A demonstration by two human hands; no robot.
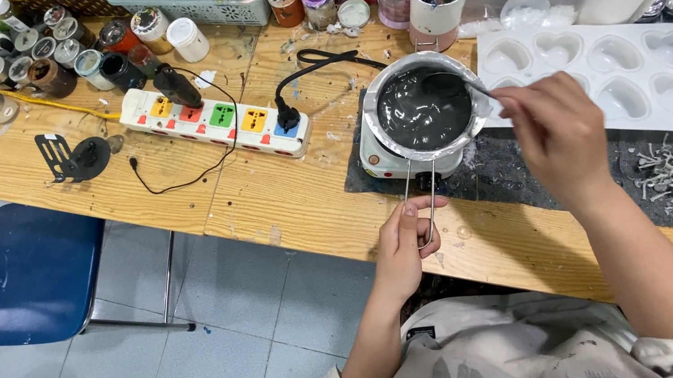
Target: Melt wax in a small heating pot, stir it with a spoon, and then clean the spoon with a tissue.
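**Stirring the grey melt at the bench edge**

Head view: A pale wooden bench (283, 198) ran across a grey tiled floor, with a blue chair (28, 277) pushed in at its left and jars, baskets and a cup of brushes crowding the far edge. A white power strip (216, 122) with coloured sockets lay at an angle, its black plug and cord leading toward a small white hot plate (382, 163) on a dark mat.

On that plate sat your metal melting pot (425, 106), round, shiny-rimmed, filled with a thick, glossy grey liquid. Its wire handle (418, 198) was the pot's long axis, and it pointed straight back toward you, past the hot plate to the bench edge. Your left hand (408, 245) was the nearer one to it: the fingers were curled closed round the end of that thin wire loop, thumb on top.

Your right hand (560, 133) hovered just right of the pot, pinched shut on a slim stirring stick (465, 85) that slanted down and leftward into the liquid.

Just beyond the right hand lay a white heart mould (608, 70), smooth and matt, its cavities bare. Pale crumbly scraps (672, 178) littered the mat nearer you.
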